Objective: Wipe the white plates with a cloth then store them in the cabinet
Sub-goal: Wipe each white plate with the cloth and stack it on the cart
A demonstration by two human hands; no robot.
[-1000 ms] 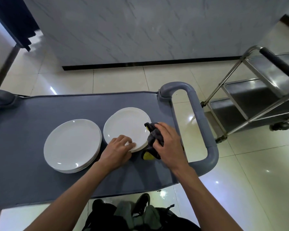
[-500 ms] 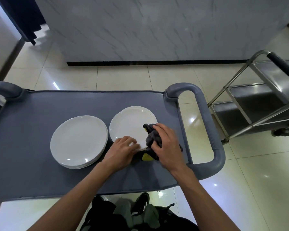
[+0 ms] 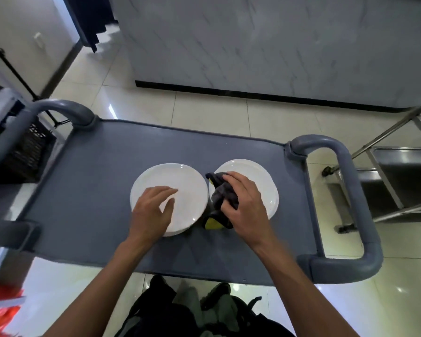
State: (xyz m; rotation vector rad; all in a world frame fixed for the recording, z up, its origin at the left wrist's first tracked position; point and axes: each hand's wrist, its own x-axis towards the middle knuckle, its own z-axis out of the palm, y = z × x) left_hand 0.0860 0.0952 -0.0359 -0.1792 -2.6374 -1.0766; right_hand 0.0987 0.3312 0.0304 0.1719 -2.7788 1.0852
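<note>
Two stacks of white plates lie side by side on a grey cart (image 3: pixel 88 190). My left hand (image 3: pixel 152 210) is over the near part of the left stack of plates (image 3: pixel 180 181), fingers spread and relaxed, holding nothing. My right hand (image 3: pixel 246 205) grips a dark grey cloth (image 3: pixel 220 198) with a yellow corner, over the left edge of the right plate stack (image 3: pixel 260 176). The cloth hangs down between the two stacks.
The cart has grey loop handles at the right (image 3: pixel 350 190) and left (image 3: pixel 58 110). A steel trolley (image 3: pixel 399 166) stands close on the right. A marble-clad wall (image 3: pixel 253 45) runs behind, a dark crate (image 3: pixel 27 152) sits at left, and shoes and clothing (image 3: pixel 192 310) are below.
My left hand left the right plate's near edge and moved over the left stack, opening. The right hand with the cloth shifted onto the right plate. The view swung to the left.
</note>
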